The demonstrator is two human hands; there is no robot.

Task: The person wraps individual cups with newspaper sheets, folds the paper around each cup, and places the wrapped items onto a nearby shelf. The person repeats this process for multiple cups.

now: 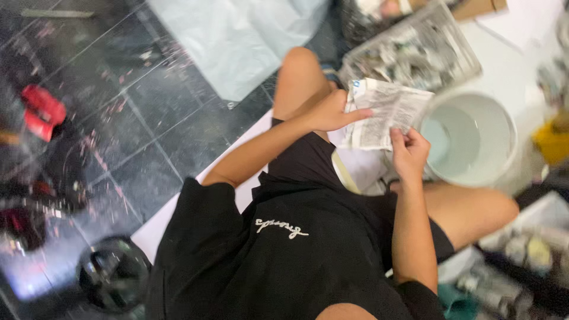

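Observation:
I hold a crumpled sheet of printed newspaper [388,112] in front of me with both hands. My left hand [332,112] grips its left edge, with one finger stretched across the paper. At the lower right corner, my right hand [409,151] pinches the sheet. I wear a black shirt and dark shorts, and my bare knees stick out to either side. Just right of the paper stands a white bucket [504,118] with pale liquid in it.
A wire basket [468,50] full of paper scraps sits beyond the sheet. A pale plastic sheet [237,41] lies on the dark tiled floor [136,118]. Red objects [41,109] lie far left, a round black object [112,272] lower left, cluttered trays [527,249] lower right.

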